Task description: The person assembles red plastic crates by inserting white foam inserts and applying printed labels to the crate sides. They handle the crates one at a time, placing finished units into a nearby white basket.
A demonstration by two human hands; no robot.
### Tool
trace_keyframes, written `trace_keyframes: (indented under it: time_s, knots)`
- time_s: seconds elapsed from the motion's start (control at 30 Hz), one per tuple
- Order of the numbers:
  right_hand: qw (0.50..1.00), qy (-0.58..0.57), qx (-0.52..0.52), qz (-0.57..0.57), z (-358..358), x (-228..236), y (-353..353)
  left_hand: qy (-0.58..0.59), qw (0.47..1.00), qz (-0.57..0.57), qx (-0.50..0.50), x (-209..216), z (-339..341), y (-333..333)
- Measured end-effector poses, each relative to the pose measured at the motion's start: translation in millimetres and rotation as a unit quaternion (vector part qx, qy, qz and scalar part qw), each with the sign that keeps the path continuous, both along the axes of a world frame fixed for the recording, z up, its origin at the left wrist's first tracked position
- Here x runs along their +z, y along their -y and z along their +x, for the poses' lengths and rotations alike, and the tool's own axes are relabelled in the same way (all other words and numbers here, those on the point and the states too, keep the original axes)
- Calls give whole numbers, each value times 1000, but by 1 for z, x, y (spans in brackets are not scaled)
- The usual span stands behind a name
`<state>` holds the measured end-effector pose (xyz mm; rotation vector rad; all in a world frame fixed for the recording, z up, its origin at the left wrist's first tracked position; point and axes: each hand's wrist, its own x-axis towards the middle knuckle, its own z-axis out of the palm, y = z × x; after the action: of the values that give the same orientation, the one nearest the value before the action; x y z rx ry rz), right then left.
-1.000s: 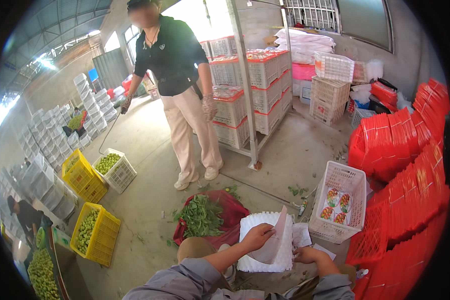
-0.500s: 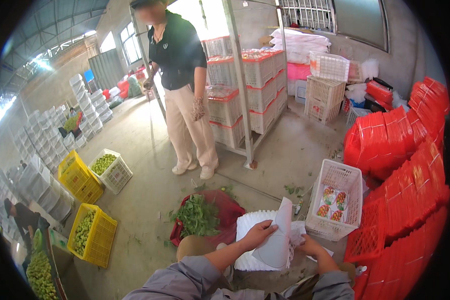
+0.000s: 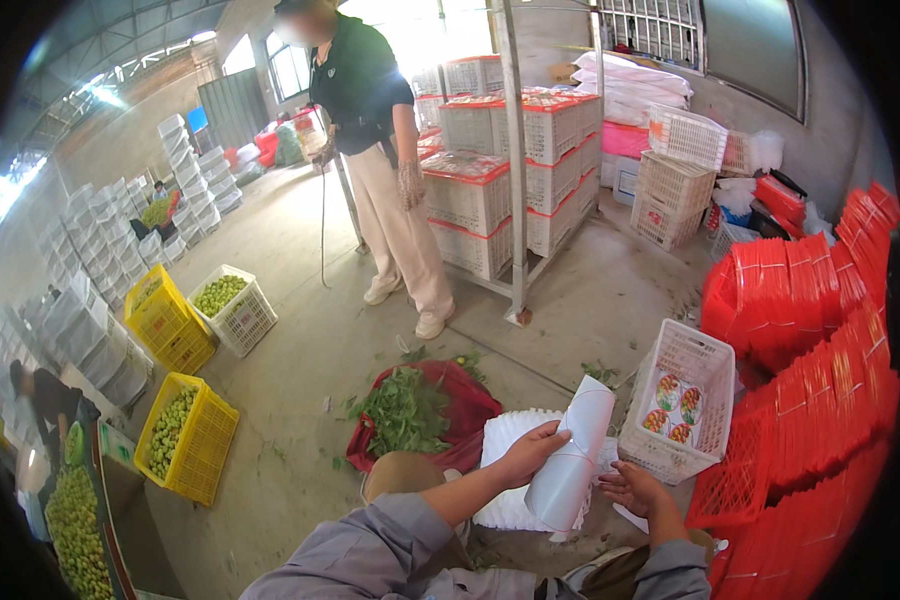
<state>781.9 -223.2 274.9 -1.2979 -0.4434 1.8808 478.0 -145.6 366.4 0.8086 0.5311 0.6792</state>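
Pale sheet [image 3: 576,464] in hand.
Left hand [image 3: 536,454] grips its left side; right hand [image 3: 638,489], loosely open, is just right; flatter earlier, now curled.

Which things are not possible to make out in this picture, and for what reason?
All in the head view:
White bumpy block: partly hidden by the white sheet and left hand.
Right hand: too small to tell whether it touches the sheet.
Green fruit, lower left: cut off by the picture's edge.
Far-left white stacks: too blurred to count.
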Motion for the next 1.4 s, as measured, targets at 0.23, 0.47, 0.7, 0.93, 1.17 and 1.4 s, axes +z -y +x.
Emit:
trace_keyframes:
  time_s: [0.23, 0.47, 0.7, 0.93, 1.17, 1.4]
  knots:
    - [998, 7, 21, 62, 4, 3, 2, -9, 998, 52, 34, -15, 2, -4]
    - [996, 85, 3, 20, 11, -26, -3, -490, 801, 342, 29, -14, -12, -27]
    - [816, 535, 163, 144, 27, -37, 14, -213, 906, 213, 299, -14, -38, -67]
    - [750, 603, 258, 85, 42, 14, 40, -229, 903, 184, 312, 8, -27, -65]
    - [773, 568, 276, 66, 58, 49, 47, -250, 891, 216, 312, 5, -13, -71]
    - [709, 691, 130, 46, 314, -63, 75, -378, 847, 246, 282, -21, -11, -81]
